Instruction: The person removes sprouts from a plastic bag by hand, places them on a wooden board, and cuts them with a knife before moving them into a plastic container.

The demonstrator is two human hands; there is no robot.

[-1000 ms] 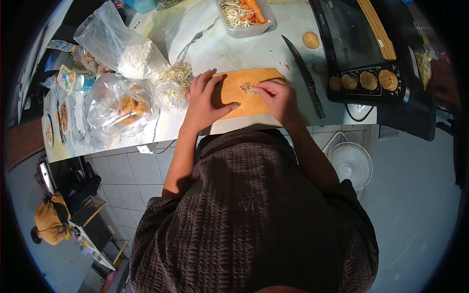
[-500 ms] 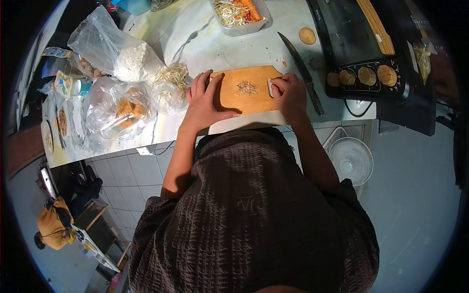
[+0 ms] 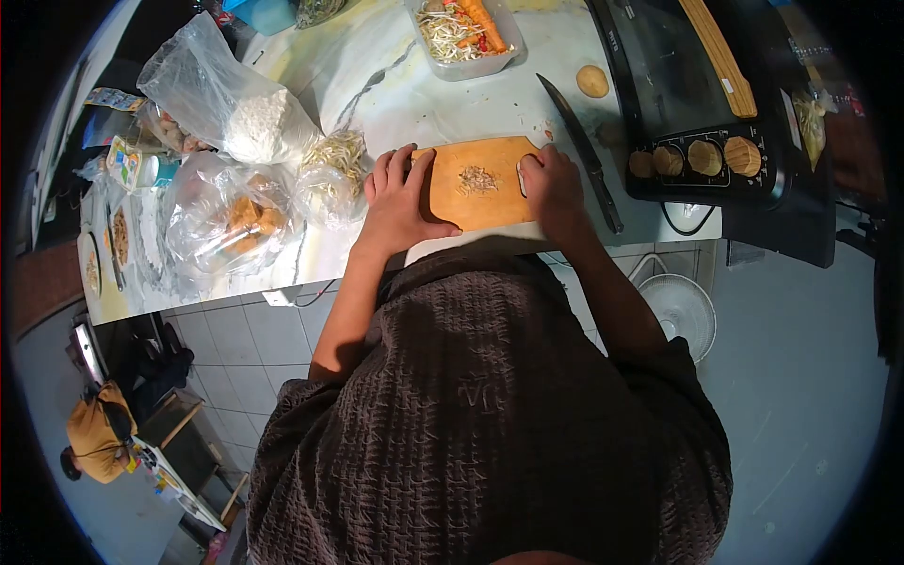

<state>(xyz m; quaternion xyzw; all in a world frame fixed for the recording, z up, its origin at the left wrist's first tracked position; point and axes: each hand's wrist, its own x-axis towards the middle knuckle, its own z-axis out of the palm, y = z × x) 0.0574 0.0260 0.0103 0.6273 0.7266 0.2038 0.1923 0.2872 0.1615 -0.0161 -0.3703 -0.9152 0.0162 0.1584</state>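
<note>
A small wooden cutting board (image 3: 452, 202) lies near the counter's front edge, with a little heap of finely chopped pale bits (image 3: 477, 180) at its middle. My left hand (image 3: 395, 202) grips its left end, fingers at the far edge and thumb along the near edge. At the other end, my right hand (image 3: 556, 196) is closed around the handle slot; its fingertips are partly hidden. A large dark knife (image 3: 584, 141) rests on the counter just right of that hand. Bean sprouts (image 3: 334, 160) in a clear bag sit beside my left hand.
Clear bags of white food (image 3: 259, 122) and orange-brown pieces (image 3: 254, 221) stand at left. Behind the board is a plastic container (image 3: 461, 68) of sprouts and carrot. A round potato-like item (image 3: 592, 81) lies near the black stove (image 3: 697, 85). A person (image 3: 94, 433) is at lower left.
My right hand has closed further over the board's handle slot, covering more of it. My left hand keeps its hold. The whole view has shifted slightly.
</note>
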